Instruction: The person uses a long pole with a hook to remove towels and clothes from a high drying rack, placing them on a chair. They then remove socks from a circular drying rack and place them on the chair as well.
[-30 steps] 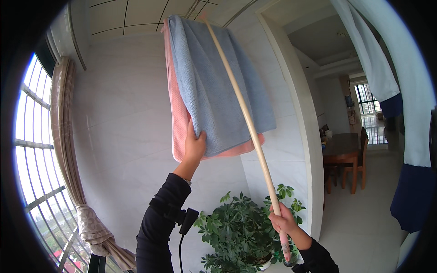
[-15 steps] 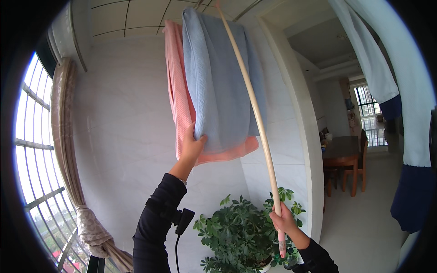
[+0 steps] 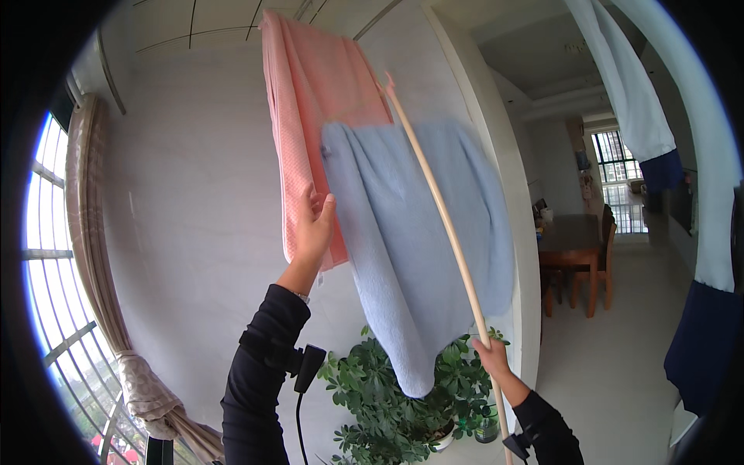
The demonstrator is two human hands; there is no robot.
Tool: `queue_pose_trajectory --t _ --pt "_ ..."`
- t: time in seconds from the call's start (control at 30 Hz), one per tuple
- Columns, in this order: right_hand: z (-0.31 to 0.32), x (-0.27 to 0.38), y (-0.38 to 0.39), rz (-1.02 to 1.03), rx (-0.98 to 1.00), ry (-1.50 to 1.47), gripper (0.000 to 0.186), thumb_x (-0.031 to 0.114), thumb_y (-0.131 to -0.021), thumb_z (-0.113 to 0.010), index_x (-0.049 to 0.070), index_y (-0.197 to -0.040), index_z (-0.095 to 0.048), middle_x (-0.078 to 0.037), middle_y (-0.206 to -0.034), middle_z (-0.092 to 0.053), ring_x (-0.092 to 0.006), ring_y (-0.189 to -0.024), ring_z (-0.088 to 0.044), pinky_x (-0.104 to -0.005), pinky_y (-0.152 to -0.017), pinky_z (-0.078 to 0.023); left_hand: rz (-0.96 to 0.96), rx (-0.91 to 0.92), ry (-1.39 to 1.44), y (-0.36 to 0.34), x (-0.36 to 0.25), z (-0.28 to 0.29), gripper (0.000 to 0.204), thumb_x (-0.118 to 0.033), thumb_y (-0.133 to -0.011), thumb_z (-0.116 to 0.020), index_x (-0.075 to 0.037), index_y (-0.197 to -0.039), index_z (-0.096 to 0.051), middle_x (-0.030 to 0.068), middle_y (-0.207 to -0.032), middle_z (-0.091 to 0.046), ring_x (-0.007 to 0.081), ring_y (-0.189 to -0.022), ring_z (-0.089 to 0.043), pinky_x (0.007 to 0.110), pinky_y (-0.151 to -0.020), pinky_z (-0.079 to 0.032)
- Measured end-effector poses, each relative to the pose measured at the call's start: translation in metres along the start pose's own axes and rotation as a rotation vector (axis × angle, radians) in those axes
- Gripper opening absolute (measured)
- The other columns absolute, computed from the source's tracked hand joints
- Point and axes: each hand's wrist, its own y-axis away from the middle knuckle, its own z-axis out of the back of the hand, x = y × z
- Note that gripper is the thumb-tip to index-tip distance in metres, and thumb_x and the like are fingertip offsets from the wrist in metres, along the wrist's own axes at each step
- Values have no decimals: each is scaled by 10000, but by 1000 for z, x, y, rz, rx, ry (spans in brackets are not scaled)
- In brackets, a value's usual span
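Blue towel (image 3: 422,248) riding pole (image 3: 446,225) mid-lift; right hand (image 3: 493,358) gripping at 5 o'clock, left hand (image 3: 314,229) open on pink towel (image 3: 306,101); next needs steady pole ctrl.

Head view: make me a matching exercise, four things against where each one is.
Things:
1. blue towel
2. pink towel
3. wooden pole
4. potted plant

Places:
A. gripped near its lower end by the right hand
B. on the floor below the towels
C. draped over the pole's upper part
D. hanging high up, with the left hand at its lower edge

Pairs: 1-C, 2-D, 3-A, 4-B
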Motion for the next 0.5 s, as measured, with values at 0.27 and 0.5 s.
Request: queue_pose_trajectory --t 0.27,0.5 --pt "68 -138 116 -85 -136 69 247 182 -739 -629 -20 -636 -531 -36 -492 -468 -93 -474 -427 -292 -448 -366 -303 175 -498 8 50 -27 512 -320 -865 -474 29 -1228 -385 239 -1245 -395 346 -1161 -386 377 -953 -333" --pt "143 -153 179 -133 -87 204 237 170 -705 -655 -12 -621 -528 -41 -480 -461 -91 -453 -421 -287 -442 -372 -205 262 -686 -8 99 -75 587 -370 -844 -473 -14 -1284 -318 242 -1228 -407 383 -1095 -432 404 -931 -348"
